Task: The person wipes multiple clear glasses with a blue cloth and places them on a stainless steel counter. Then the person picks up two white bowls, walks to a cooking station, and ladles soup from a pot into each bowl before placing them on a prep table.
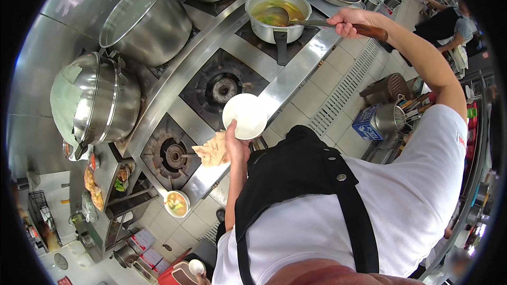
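My left hand (236, 142) holds a white bowl (245, 114) by its rim, thumb on the inside, above the front edge of the stove. Only the bowl's bare white inside shows. A crumpled tan cloth (215, 149) lies on the steel edge beside that hand. My right hand (348, 21) grips the wooden-handled end of a metal ladle (313, 23). The ladle's head rests in the yellowish soup (295, 8) of an aluminium pot (273, 35), which stands on a burner with its black handle towards me. Pale and green pieces show in the soup.
Bare gas burners (224, 88) lie between pot and cloth. Large steel stockpots (158, 31) and a lidded steel pot (119, 99) line the back. A white bowl of soup (176, 203) sits at the stove's left end. A co-worker (447, 23) stands at far right.
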The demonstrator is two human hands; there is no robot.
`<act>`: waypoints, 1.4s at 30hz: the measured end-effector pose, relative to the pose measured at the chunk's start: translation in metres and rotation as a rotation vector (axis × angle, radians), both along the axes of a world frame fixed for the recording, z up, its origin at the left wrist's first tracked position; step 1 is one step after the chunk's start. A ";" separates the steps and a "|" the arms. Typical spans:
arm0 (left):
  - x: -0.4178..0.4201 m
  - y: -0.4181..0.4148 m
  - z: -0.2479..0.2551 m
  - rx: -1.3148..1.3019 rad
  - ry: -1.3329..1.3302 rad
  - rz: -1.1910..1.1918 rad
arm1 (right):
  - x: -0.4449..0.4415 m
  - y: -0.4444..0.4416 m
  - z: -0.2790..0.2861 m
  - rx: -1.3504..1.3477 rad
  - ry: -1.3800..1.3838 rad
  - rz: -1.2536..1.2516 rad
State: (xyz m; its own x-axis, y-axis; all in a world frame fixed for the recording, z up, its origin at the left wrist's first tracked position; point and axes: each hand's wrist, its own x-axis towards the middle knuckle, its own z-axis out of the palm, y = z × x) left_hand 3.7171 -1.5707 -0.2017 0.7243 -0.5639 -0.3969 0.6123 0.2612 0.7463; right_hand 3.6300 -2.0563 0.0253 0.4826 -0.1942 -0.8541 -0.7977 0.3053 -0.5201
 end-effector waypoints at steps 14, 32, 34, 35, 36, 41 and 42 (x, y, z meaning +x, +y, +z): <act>0.021 -0.046 0.035 -0.015 -0.025 -0.072 | -0.046 0.058 -0.029 -0.156 -0.323 -0.001; 0.010 -0.050 0.027 0.003 -0.052 -0.067 | -0.012 0.035 -0.108 -1.434 -0.272 0.491; 0.010 -0.049 0.027 0.005 -0.054 -0.070 | -0.005 0.030 -0.116 -1.597 -0.254 0.561; 0.010 -0.048 0.027 0.007 -0.055 -0.072 | 0.000 0.028 -0.120 -1.601 -0.240 0.580; 0.010 -0.045 0.027 0.010 -0.056 -0.067 | 0.009 0.027 -0.123 -1.602 -0.233 0.604; 0.008 -0.040 0.026 -0.006 -0.052 -0.053 | 0.048 0.026 -0.107 -0.757 -0.229 0.324; 0.006 -0.039 0.028 -0.008 -0.048 -0.048 | 0.051 0.024 -0.101 -0.475 -0.279 0.158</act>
